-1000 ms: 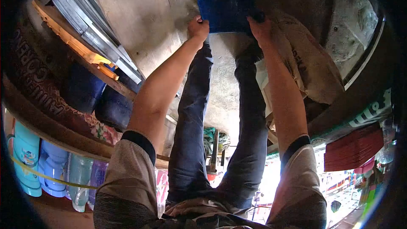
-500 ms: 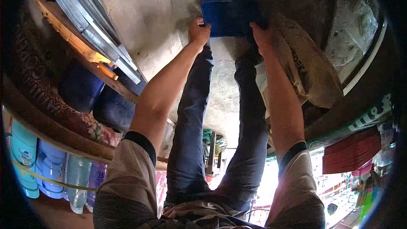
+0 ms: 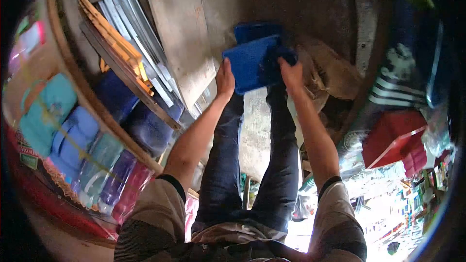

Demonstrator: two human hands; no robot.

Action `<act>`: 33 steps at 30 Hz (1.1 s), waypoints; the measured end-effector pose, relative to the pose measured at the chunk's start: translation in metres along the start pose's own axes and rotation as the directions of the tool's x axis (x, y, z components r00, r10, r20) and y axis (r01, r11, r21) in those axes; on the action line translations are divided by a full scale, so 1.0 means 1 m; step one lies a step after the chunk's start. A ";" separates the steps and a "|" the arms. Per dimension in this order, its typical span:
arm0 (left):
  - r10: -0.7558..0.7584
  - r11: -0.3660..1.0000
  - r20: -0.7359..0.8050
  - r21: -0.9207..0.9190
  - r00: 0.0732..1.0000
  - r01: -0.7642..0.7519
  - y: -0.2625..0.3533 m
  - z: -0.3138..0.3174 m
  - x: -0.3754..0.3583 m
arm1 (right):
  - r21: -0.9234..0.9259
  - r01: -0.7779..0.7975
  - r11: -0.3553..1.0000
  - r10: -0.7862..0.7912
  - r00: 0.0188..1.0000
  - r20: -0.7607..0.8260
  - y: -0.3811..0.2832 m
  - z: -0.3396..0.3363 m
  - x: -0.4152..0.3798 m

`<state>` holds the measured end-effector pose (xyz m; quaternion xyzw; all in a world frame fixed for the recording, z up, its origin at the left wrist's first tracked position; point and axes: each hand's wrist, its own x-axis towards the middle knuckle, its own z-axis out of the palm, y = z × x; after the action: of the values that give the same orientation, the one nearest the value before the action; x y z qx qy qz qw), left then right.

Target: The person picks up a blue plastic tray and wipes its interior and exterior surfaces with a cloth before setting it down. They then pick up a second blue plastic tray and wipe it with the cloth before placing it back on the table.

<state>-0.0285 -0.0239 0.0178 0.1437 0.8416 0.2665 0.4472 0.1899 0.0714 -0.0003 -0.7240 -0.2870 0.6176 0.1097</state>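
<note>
Between my two hands is a shallow blue plastic tray (image 3: 250,63), tilted, its left edge lower than its right. My left hand (image 3: 225,82) grips it at the left side, with some fingers hidden behind it. At the right side my right hand (image 3: 292,73) is closed on the tray, the thumb over its edge, near a dark blue part I cannot make out. Just beyond, a second blue tray (image 3: 245,31) lies partly hidden behind the first.
Brown sacking (image 3: 335,75) lies beside my right hand. Metal strips (image 3: 128,24) and orange pieces (image 3: 111,34) lean at the left. Wrapped coloured bottles (image 3: 75,131) stand at lower left, and a red box-like stack (image 3: 393,136) is at right.
A blue tray is now lifted and tilted closer to me, and another blue tray shows behind it. Both hands have come nearer my body. The view has shifted.
</note>
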 end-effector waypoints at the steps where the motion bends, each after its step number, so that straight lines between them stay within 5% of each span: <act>1: 0.047 0.997 -0.044 -0.056 0.998 -0.049 0.001 -0.008 -0.016 | -0.059 0.026 0.998 -0.027 1.000 -0.003 -0.003 -0.007 -0.019; 3: -0.011 0.983 -0.057 -0.184 0.998 0.000 0.017 -0.030 -0.053 | -0.089 0.069 0.994 -0.074 0.996 -0.055 -0.031 -0.023 -0.077; 4: -0.199 0.947 -0.049 -0.267 0.979 0.179 0.044 -0.043 -0.077 | -0.059 0.089 0.994 -0.095 0.990 -0.102 -0.058 -0.032 -0.117; 6: -0.066 0.949 0.011 -0.308 0.998 0.066 0.041 -0.066 -0.107 | -0.146 0.026 0.989 -0.018 0.998 0.055 -0.091 -0.068 -0.166; 8: -0.021 0.967 0.062 -0.253 0.998 0.036 0.061 -0.085 -0.145 | 0.016 -0.026 1.000 0.023 0.981 0.192 -0.091 -0.100 -0.188; 12: 0.075 0.972 0.045 -0.228 0.996 -0.063 0.158 -0.120 -0.243 | 0.323 -0.038 0.946 -0.012 0.989 0.149 -0.179 -0.157 -0.290; 14: 0.286 0.922 0.067 -0.291 0.956 -0.256 0.216 -0.135 -0.295 | 0.129 0.529 0.839 -0.510 0.846 -0.154 -0.215 -0.178 -0.345; 15: 0.428 0.875 -0.053 -0.225 0.902 -0.429 0.244 -0.136 -0.322 | 0.011 0.636 0.771 -0.621 0.756 -0.207 -0.245 -0.187 -0.383; 16: 0.467 0.852 -0.056 -0.239 0.883 -0.466 0.269 -0.138 -0.342 | -0.265 0.706 0.657 -0.754 0.619 -0.219 -0.258 -0.196 -0.402; 18: 0.571 0.773 -0.081 -0.280 0.817 -0.569 0.296 -0.146 -0.385 | -0.455 0.785 0.421 -0.907 0.376 -0.192 -0.279 -0.199 -0.447; 21: 0.636 0.720 -0.035 -0.333 0.771 -0.609 0.323 -0.159 -0.437 | -0.660 0.644 0.386 -0.916 0.354 -0.190 -0.297 -0.183 -0.511; 23: 0.723 0.646 0.000 -0.357 0.691 -0.675 0.340 -0.168 -0.461 | -0.681 0.669 0.299 -0.944 0.309 -0.111 -0.304 -0.181 -0.547; 24: 0.738 0.630 0.001 -0.362 0.675 -0.687 0.342 -0.174 -0.467 | -0.481 0.837 0.262 -0.962 0.265 -0.064 -0.305 -0.179 -0.571; 26: 0.858 0.501 -0.021 -0.188 0.513 -0.845 0.338 -0.180 -0.468 | -0.363 0.919 0.151 -0.964 0.218 0.150 -0.297 -0.179 -0.606; 27: 0.967 0.199 -0.144 -0.074 0.208 -0.977 0.314 -0.165 -0.446 | -0.278 0.951 0.135 -0.936 0.214 0.279 -0.295 -0.182 -0.626; 28: 0.910 0.374 -0.055 -0.317 0.411 -0.871 0.329 -0.175 -0.469 | -0.191 0.974 0.124 -0.895 0.193 0.401 -0.295 -0.184 -0.640; 30: 0.979 0.203 0.019 0.054 0.204 -0.978 0.290 -0.176 -0.436 | -0.128 0.982 0.136 -0.899 0.176 0.400 -0.288 -0.187 -0.649; 31: 0.981 0.193 0.020 0.048 0.194 -0.980 0.313 -0.184 -0.456 | -0.269 0.960 0.080 -0.899 0.186 0.397 -0.287 -0.192 -0.643; 33: 0.834 0.475 0.014 -0.526 0.551 -0.705 0.362 -0.196 -0.495 | -0.506 0.863 0.005 -0.946 0.167 0.276 -0.282 -0.197 -0.627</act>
<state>0.0862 -0.0287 0.6510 0.4336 0.5244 0.6096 0.4067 0.2542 -0.0075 0.7078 -0.4027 -0.8403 0.2293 0.2813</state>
